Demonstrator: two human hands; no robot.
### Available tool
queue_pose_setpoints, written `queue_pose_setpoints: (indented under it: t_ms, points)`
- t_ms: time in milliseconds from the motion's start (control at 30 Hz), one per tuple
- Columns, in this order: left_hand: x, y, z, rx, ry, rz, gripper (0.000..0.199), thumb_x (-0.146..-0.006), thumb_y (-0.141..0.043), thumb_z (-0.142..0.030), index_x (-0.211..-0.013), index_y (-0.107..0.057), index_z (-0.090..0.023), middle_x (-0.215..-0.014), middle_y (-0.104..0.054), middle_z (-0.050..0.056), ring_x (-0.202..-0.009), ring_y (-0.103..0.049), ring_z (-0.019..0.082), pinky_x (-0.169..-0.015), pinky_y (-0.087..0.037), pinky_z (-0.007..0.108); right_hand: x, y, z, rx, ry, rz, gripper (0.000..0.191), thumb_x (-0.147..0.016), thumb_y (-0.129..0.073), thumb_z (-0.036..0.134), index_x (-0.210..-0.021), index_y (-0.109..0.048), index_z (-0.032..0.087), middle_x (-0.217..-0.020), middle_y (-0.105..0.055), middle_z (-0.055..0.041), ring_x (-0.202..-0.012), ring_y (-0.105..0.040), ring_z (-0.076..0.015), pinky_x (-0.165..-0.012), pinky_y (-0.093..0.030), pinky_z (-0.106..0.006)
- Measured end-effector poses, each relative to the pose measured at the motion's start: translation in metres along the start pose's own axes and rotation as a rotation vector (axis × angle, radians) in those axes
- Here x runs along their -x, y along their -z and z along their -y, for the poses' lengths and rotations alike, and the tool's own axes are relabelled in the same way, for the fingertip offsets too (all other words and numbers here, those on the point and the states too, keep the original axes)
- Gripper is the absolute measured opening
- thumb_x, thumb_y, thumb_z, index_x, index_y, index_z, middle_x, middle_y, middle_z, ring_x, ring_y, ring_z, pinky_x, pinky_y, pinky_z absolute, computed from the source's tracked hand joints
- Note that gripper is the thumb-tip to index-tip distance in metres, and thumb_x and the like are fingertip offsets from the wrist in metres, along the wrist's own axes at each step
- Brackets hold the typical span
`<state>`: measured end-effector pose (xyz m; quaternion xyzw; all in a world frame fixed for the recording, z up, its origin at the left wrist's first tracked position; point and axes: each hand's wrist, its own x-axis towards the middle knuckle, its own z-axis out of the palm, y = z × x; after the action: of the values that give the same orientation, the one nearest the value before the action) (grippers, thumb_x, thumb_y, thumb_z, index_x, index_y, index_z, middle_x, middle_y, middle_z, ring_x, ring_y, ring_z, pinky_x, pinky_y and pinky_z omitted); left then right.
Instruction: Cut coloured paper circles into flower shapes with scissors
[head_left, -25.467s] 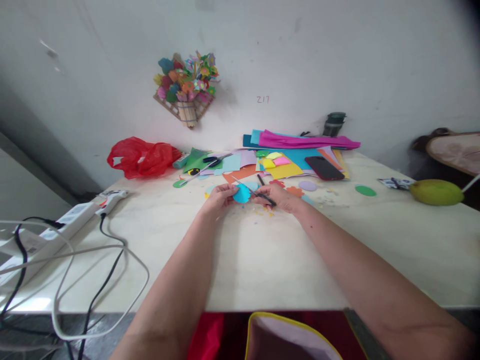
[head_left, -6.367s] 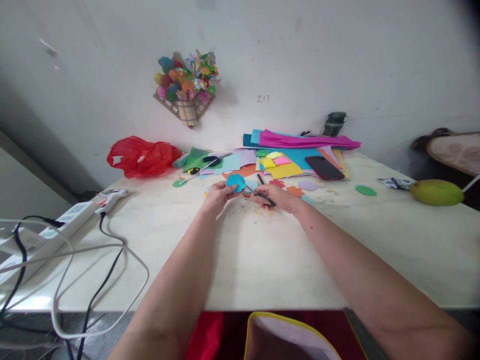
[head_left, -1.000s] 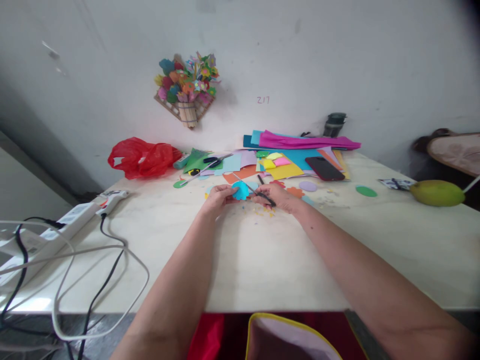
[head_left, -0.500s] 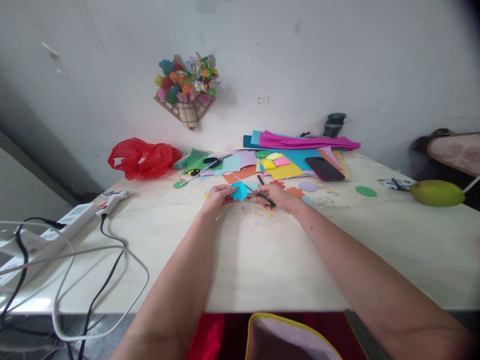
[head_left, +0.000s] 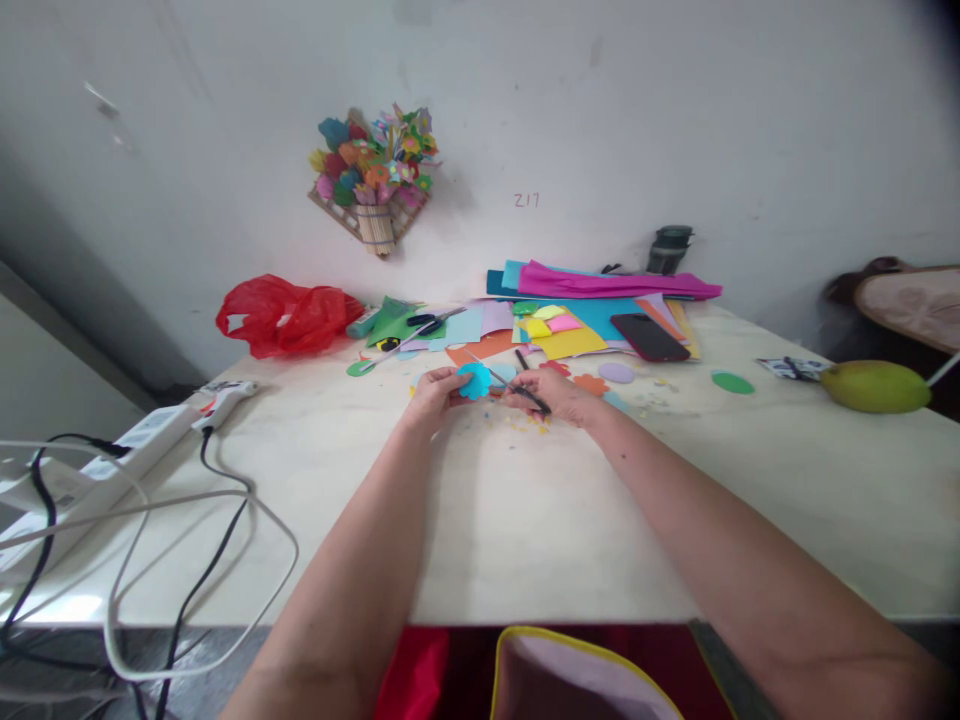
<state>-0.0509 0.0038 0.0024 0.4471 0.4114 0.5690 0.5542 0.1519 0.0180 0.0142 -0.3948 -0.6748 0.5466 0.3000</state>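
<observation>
My left hand (head_left: pixel 437 397) pinches a bright blue scalloped paper flower (head_left: pixel 475 381) between thumb and fingers, just above the table. In my right hand (head_left: pixel 551 396) is a pair of dark-handled scissors (head_left: pixel 534 398), fingers wrapped round the handles. Its blades point left and away, close to the flower's right edge; whether they touch it I cannot tell. Under and around the hands lie small paper scraps (head_left: pixel 536 427). An orange paper flower (head_left: pixel 591 384) and a lilac paper oval (head_left: pixel 616 373) rest right of my right hand.
Coloured paper sheets (head_left: pixel 570 343), a phone (head_left: pixel 649 337) and second scissors (head_left: pixel 426 322) lie toward the wall. A red plastic bag (head_left: pixel 289 318) sits back left. Power strips (head_left: pixel 161 425) and loose cables (head_left: pixel 247 490) cover the left edge. A green mango-like fruit (head_left: pixel 874 386) is at right.
The blue paper flower has shifted slightly left and turned a little in my left hand. The scissors and right hand stay nearly in the same place.
</observation>
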Motion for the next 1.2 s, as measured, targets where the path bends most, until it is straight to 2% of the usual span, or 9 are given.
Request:
queue_pose_setpoints:
  t_ms: [300, 533, 700, 1000, 1200]
  points:
    - [-0.0029, 0.0024, 0.0020, 0.013, -0.007, -0.007, 0.026, -0.053, -0.078, -0.029, -0.067, -0.064, -0.013, -0.064, -0.067, 0.004, -0.057, -0.061, 0.015, -0.061, -0.051, 0.029, -0.0005, 0.0000, 0.0012, -0.008, -0.055, -0.013, 0.009, -0.067, -0.061, 0.019, -0.073, -0.060, 0.012, -0.044, -0.051, 0.0015, -0.034, -0.042, -0.0070, -0.031, -0.031, -0.018]
    - [-0.0020, 0.0008, 0.0008, 0.011, -0.005, -0.037, 0.033, -0.054, -0.078, -0.030, -0.078, -0.064, -0.011, -0.070, -0.068, 0.006, -0.064, -0.065, 0.018, -0.064, -0.052, 0.031, 0.0016, -0.0008, 0.0036, -0.024, -0.063, -0.018, 0.009, -0.067, -0.061, 0.019, -0.072, -0.060, 0.012, -0.044, -0.053, 0.0010, -0.034, -0.042, -0.0070, -0.030, -0.031, -0.018]
    - [0.0009, 0.0001, -0.0014, -0.012, -0.007, 0.007, 0.034, -0.059, -0.075, -0.031, -0.084, -0.063, -0.012, -0.076, -0.069, 0.008, -0.068, -0.067, 0.019, -0.064, -0.053, 0.030, 0.0026, -0.0016, 0.0051, -0.014, -0.076, -0.026, 0.007, -0.069, -0.060, 0.017, -0.074, -0.060, 0.012, -0.044, -0.053, 0.0008, -0.034, -0.044, -0.0077, -0.031, -0.032, -0.018]
    - [0.0031, -0.0035, -0.0023, 0.027, -0.029, 0.051, 0.035, -0.060, -0.077, -0.031, -0.085, -0.063, -0.011, -0.082, -0.069, 0.009, -0.078, -0.067, 0.019, -0.069, -0.054, 0.028, 0.0041, -0.0035, 0.0061, 0.039, -0.051, -0.033, 0.020, -0.064, -0.072, 0.024, -0.073, -0.058, 0.013, -0.043, -0.049, 0.0028, -0.035, -0.041, -0.0065, -0.033, -0.032, -0.018]
    - [0.0015, -0.0009, -0.0011, 0.004, -0.028, 0.059, 0.037, -0.060, -0.077, -0.032, -0.086, -0.063, -0.010, -0.079, -0.069, 0.009, -0.074, -0.067, 0.018, -0.067, -0.053, 0.027, 0.0048, -0.0028, 0.0069, 0.063, -0.057, -0.027, 0.022, -0.064, -0.072, 0.026, -0.074, -0.058, 0.013, -0.044, -0.049, 0.0024, -0.036, -0.042, -0.0069, -0.032, -0.032, -0.018]
